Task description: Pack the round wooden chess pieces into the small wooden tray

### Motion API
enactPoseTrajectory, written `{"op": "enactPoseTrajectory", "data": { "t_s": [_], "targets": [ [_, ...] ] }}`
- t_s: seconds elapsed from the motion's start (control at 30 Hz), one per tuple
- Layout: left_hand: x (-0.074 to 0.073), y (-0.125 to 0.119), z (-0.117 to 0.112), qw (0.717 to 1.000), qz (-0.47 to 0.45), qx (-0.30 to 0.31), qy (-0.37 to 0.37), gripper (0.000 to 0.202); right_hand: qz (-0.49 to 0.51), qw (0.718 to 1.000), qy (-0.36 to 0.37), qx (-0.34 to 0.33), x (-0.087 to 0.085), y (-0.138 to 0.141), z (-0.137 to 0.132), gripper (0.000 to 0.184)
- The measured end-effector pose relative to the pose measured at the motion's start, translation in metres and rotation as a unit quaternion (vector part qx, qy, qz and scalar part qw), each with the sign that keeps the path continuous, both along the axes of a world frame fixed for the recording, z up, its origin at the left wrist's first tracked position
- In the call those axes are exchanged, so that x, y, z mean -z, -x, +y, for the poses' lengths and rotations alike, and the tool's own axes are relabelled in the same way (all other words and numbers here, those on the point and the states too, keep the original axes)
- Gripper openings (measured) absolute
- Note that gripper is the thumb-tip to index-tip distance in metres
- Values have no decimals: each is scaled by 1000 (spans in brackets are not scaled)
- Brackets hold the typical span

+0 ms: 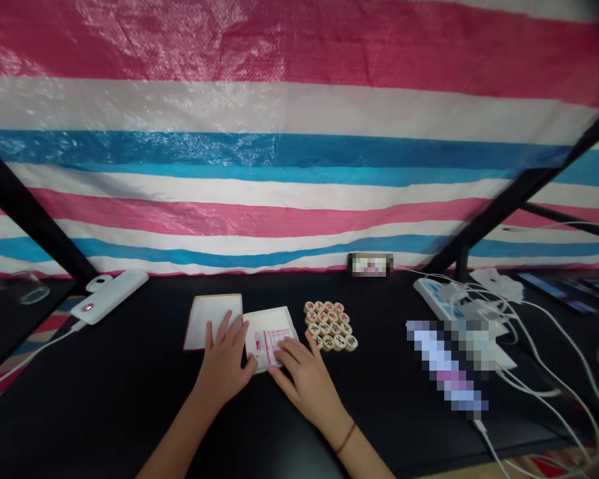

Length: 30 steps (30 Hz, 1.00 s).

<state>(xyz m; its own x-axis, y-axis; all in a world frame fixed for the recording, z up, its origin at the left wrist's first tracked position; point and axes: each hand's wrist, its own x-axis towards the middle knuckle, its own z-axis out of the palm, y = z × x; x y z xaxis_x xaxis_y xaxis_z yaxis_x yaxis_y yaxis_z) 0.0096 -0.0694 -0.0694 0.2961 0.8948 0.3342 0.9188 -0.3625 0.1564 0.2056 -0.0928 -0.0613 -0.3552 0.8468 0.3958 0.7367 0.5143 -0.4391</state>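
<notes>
A white paper sheet (214,320) lies folded on the black table, with its second panel (284,324) to the right and red printed lines (269,349) on that panel. My left hand (224,362) rests flat on the sheet's left part, fingers spread. My right hand (302,386) presses on the red-printed part, its fingertips reaching the paper's edge. Just beyond that hand sits a tight cluster of round wooden Chinese chess pieces (328,324) with dark and red characters. A thin red cord circles my right wrist.
A white power bank (110,296) with a cable lies at left, near a glass (22,287). At right are a power strip (436,299), white chargers and tangled cables. A blurred object (446,369) lies beside them. A striped tarp (299,153) hangs behind the table.
</notes>
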Motion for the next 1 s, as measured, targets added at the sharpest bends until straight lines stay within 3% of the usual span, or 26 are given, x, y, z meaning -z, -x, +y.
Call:
{"op": "enactPoseTrajectory", "data": {
  "t_s": [0.4,0.53,0.67,0.73,0.8,0.9,1.0],
  "targets": [
    [-3,2,-2,1000,-16,16,21,54,-43,999,29,-11,-7,6,4,14],
    [-5,2,-4,999,-23,26,25,50,-21,1000,-2,-15,-9,-1,8,17],
    [-7,3,-4,999,-26,31,28,44,-13,994,-71,88,-19,-23,41,22],
    [-8,4,-5,998,-32,36,29,41,-67,982,-50,167,-25,-35,63,24],
    [-8,4,-4,998,-37,40,31,40,-146,969,4,199,-31,-41,81,28],
    [-8,4,-4,998,-33,43,30,37,-248,948,73,189,-38,-41,97,29],
    [-8,4,-4,998,-28,43,27,33,-285,937,104,175,-39,-36,103,23]
  ]
}}
